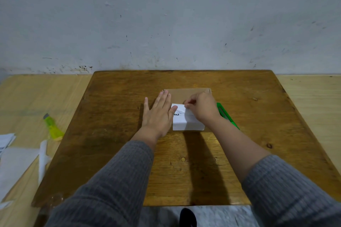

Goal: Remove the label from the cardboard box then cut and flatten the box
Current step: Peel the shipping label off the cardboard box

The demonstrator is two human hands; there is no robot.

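A small brown cardboard box lies in the middle of a dark wooden board. A white label covers the box's near half, and its far edge is lifted and folded toward me. My left hand lies flat with fingers spread on the box's left side, thumb on the label. My right hand pinches the label's lifted far edge between thumb and fingers. A green utility knife lies right of the box, partly hidden under my right wrist.
A yellow utility knife lies on the light wooden table to the left, near white papers and a white strip. A grey wall stands right behind the board. The floor shows below the board's near edge.
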